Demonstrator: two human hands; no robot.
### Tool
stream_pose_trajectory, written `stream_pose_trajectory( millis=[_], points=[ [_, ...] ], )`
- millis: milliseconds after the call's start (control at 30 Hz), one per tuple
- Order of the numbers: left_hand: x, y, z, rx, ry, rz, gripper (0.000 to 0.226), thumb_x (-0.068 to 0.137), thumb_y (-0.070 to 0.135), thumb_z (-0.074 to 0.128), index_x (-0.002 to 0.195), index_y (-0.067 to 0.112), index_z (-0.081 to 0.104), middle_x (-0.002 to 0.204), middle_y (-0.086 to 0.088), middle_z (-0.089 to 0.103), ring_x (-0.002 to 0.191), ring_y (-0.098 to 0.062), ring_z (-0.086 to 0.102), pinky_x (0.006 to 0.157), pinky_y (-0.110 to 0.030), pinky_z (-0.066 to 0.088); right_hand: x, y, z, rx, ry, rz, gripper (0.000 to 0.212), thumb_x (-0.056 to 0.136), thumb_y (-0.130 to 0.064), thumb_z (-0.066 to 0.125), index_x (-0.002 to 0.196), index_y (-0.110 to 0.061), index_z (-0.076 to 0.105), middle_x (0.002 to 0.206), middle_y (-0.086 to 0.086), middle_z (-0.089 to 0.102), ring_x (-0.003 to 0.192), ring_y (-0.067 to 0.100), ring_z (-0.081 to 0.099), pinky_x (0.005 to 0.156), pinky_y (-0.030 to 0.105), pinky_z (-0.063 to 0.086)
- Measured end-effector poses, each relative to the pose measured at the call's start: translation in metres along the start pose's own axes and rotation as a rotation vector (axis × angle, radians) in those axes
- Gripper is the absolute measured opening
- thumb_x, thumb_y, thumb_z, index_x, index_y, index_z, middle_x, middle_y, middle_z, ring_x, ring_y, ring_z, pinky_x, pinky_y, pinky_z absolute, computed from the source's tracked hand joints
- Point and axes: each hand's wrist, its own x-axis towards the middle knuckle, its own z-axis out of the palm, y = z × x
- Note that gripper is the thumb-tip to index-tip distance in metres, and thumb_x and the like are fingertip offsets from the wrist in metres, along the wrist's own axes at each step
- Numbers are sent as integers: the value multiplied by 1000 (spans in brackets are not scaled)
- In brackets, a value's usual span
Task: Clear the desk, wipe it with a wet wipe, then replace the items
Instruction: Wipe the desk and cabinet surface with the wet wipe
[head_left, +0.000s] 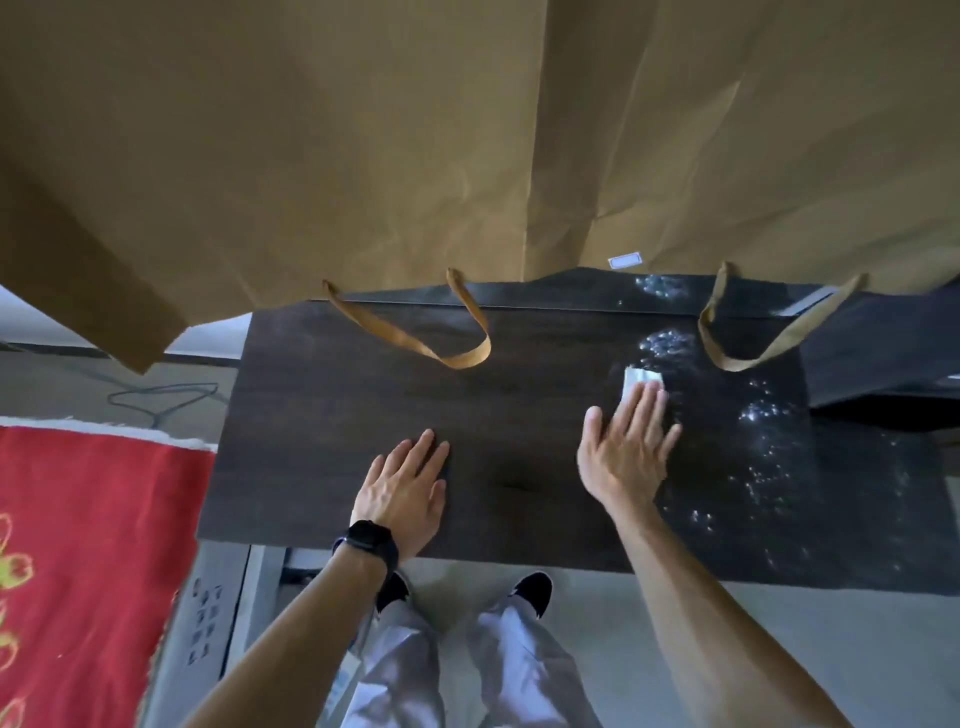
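Lying at the far left, a red rug (78, 545) is seen beside the table (322, 415). The left hand (405, 488) is laid flat on the table, fingers straight, nothing held. Further right, the wipe (641, 378) is pressed to the table under the straight fingers of the right hand (628, 447). Right of it, wet spots (769, 415) are seen.

Left hand (402, 493): flat, palm down, fingers straight and slightly spread, thumb lying to the right of them, bare forearm running back from the wrist toward the lower left. Right hand (626, 452): flat, palm down, fingers straight and close together, thumb splayed to their left, wet wipe (641, 382) pressed under the fingertips and showing just beyond them. Right forearm bare, extended, angled back from the wrist toward the lower right.
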Motion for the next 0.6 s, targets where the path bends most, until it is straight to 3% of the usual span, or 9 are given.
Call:
stream_pose_trajectory(
  millis=[33, 133, 200, 267, 367, 467, 533, 600],
  points=[
    [2, 6, 2, -6, -2, -14, 63, 92, 44, 20, 146, 22, 44, 154, -2, 39, 136, -31, 43, 109, -46, 39, -12, -17, 5, -10, -4, -88, 73, 102, -54, 12, 158, -8, 2, 168, 9, 0, 155, 23, -4, 124, 56, 6],
    [5, 24, 4, -31, 27, -80, 61, 93, 42, 26, 146, 19, 44, 154, -2, 40, 135, -33, 43, 108, -47, 40, -44, -54, 24, -49, -117, -603, 68, 105, -50, 16, 159, -11, 5, 168, 4, -2, 155, 17, -7, 125, 53, 5],
    [6, 32, 6, -37, 42, -96, 60, 93, 41, 28, 147, 18, 44, 154, -1, 39, 135, -32, 43, 108, -47, 41, -22, -55, 24, -65, -153, -749, 65, 105, -48, 19, 159, -13, 9, 168, 1, 1, 155, 14, -4, 124, 54, 10],
    [6, 37, 6, -32, 15, -107, 57, 98, 40, 31, 151, 22, 34, 159, 2, 29, 142, -28, 34, 113, -45, 32, 19, -38, 14, -94, -117, -639, 68, 103, -49, 18, 159, -12, 10, 168, 0, 2, 154, 12, -4, 124, 53, 6],
    [7, 41, 6, -18, -29, -100, 57, 102, 38, 31, 156, 28, 17, 164, 7, 11, 148, -21, 17, 119, -41, 19, 75, 13, -11, -79, -54, -245, 70, 102, -51, 11, 159, -12, 3, 168, 2, -2, 155, 15, -4, 124, 51, 0],
    [8, 49, 2, 3, -48, -52, 57, 100, 41, 24, 155, 29, 21, 163, 5, 15, 147, -22, 22, 117, -42, 22, 84, 50, -26, 23, -59, 40, 73, 101, -52, 8, 159, -8, -2, 168, 7, -4, 155, 20, -4, 124, 55, 1],
    [9, 55, 1, -11, -41, -37, 63, 94, 44, 17, 153, 27, 29, 161, 2, 24, 145, -25, 29, 115, -44, 27, 66, 35, -20, 67, -17, 81, 77, 100, -52, 14, 158, -1, 7, 167, 15, 3, 155, 26, 0, 122, 60, 8],
    [14, 60, 2, 0, -26, -32, 60, 97, 42, 20, 154, 26, 27, 162, 2, 21, 146, -24, 27, 116, -44, 24, 42, 6, -3, 20, 28, -137, 75, 102, -50, 24, 157, 0, 16, 166, 18, 11, 155, 29, 6, 122, 60, 8]
  ],
)
